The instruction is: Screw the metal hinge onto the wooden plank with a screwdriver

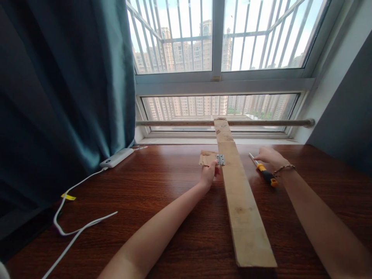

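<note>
My left hand is closed on a small wooden block, with the fingers at its near edge and the thumb by the hinge. A silver metal hinge spans from this block onto the left edge of a long pale wooden plank. Right of the plank, my right hand is low over the table, fingers bent together. Its fingertips are beside the shaft of a yellow-and-black screwdriver. Whatever those fingertips pinch is hidden. The plank lies lengthwise, its far end by the window rail.
The dark wooden tabletop carries a white power strip at left, with a white cable trailing forward. A yellow tag lies by the cable. A horizontal rail crosses before the window. The blue curtain hangs at left.
</note>
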Available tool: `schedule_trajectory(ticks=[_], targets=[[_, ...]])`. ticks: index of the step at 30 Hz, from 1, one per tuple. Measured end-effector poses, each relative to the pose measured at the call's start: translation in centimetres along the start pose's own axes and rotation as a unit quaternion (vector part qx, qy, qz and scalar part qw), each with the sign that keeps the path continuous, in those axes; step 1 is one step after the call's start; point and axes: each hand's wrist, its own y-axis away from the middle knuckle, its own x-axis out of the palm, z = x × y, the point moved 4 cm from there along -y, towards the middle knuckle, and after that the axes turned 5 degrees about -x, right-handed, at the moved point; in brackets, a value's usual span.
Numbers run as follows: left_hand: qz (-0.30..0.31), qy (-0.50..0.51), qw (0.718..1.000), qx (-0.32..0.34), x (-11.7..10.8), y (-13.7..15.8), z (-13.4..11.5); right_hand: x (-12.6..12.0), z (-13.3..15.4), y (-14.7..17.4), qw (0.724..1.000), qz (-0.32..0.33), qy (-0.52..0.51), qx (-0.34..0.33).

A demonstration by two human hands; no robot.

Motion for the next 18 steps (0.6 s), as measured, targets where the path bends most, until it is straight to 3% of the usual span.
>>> schedule_trajectory(ticks=[3,6,8,12,18], targets=[[-0.007,0.009,1.0,0.0,0.0,-0.2,0.1,-0.6,3.9,0.2,0.99,0.009,-0.115,-0.08],[-0.012,0.005,1.0,0.003,-0.1,-0.2,0.1,0.0,9.1,2.0,0.925,0.069,-0.297,-0.226],[-0.005,0.009,1.0,0.011,0.0,-0.2,-0.1,0.6,11.5,3.2,0.906,0.07,-0.327,-0.261],[0.02,0.019,0.999,0.022,0.2,0.2,-0.6,1.2,13.2,4.6,0.906,0.031,-0.34,-0.25],[0.027,0.034,0.999,0.023,0.5,0.5,-0.9,1.6,13.2,4.6,0.909,0.044,-0.351,-0.222]])
